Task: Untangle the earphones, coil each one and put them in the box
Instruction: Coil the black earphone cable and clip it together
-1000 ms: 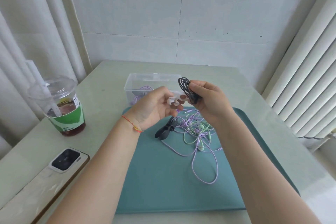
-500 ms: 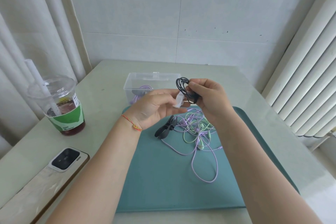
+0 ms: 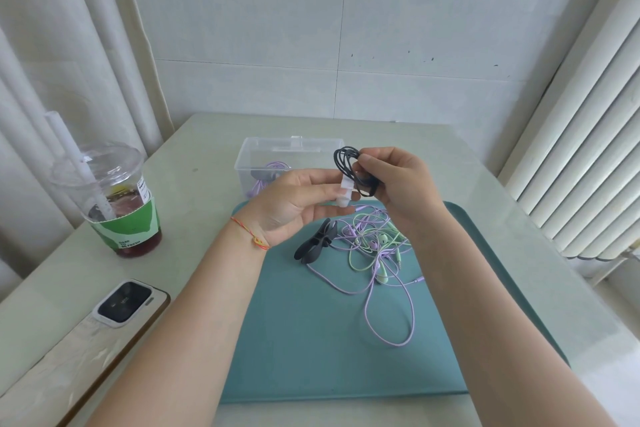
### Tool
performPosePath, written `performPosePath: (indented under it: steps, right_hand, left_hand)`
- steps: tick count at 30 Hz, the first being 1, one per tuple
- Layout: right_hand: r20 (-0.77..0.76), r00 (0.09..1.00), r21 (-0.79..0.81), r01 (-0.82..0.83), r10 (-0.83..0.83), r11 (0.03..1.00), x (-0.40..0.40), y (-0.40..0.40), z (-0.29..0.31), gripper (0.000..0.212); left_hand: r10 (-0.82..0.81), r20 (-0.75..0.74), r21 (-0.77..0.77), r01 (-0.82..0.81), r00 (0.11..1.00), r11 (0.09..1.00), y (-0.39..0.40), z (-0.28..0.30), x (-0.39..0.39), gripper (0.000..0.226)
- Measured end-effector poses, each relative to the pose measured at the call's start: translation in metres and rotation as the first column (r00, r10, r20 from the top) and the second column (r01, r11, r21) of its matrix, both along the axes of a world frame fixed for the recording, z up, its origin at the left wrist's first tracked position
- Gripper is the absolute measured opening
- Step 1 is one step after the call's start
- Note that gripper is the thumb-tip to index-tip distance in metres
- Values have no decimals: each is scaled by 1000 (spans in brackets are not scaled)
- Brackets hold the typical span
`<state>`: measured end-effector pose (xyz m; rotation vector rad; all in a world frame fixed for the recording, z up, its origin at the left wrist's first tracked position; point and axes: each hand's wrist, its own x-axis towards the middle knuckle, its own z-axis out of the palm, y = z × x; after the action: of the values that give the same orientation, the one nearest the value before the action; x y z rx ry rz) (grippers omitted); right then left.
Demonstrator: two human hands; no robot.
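Mid-task. Purple coiled earphone [image 3: 266, 180] already in clear box [image 3: 249, 163] at 12 o'clock. Right hand [image 3: 401, 184] pinching black earphone coil [image 3: 351, 170]; left hand [image 3: 294, 204] fingertips holding white clip [image 3: 346, 192] against it. Purple-and-green tangle [image 3: 375, 250] still on teal mat [image 3: 311, 340], beside dark cable ties [image 3: 317, 244].

A black earphone cable [image 3: 349, 168], wound into a tight coil, was held upright above the table, pinched at its right side, with a small translucent white clip [image 3: 346, 192] touching its lower loops. At 6 o'clock from it, purple and green earphones [image 3: 375, 246] lay in one tangled heap, one long purple loop trailing toward 6 o'clock. At 10 o'clock from the coil stood a clear plastic box [image 3: 256, 158], open-topped, with a coiled purple earphone [image 3: 266, 177] inside it.
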<state>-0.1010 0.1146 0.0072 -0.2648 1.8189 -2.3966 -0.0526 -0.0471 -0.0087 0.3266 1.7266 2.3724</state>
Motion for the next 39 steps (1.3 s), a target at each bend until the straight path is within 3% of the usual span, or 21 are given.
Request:
performPosePath:
  steps: [8, 15, 23, 26, 28, 31, 34, 39]
  right_hand:
    - [-102, 989, 185, 127, -109, 975, 4, -5, 0, 6]
    - [-346, 903, 365, 380, -256, 850, 6, -16, -6, 8]
    - [-388, 828, 334, 535, -404, 776, -2, -1, -4, 10]
    - [-264, 863, 225, 489, -431, 843, -4, 11, 6, 13]
    - [-214, 919, 163, 369, -332, 915, -2, 14, 12, 12]
    - [-222, 965, 123, 166, -136, 978, 3, 13, 16, 9]
    - [-289, 956, 217, 114, -47, 969, 9, 6, 16, 7]
    - [-378, 924, 343, 191, -50, 920, 12, -4, 12, 8]
  left_hand:
    - [99, -33, -121, -102, 995, 987, 7, 4, 1, 44]
    - [149, -34, -123, -152, 988, 981, 16, 5, 1, 28]
    - [300, -60, -147, -306, 952, 941, 21, 2, -2, 16]
    - [361, -51, -146, -365, 931, 920, 15, 0, -4, 12]
    - [375, -39, -161, -376, 926, 912, 12, -1, -5, 6]
    - [370, -29, -191, -369, 929, 910, 10, -1, -5, 15]
    - [372, -25, -214, -369, 928, 905, 10, -1, -4, 17]
    - [413, -59, -315, -409, 909, 857, 14, -2, -6, 22]
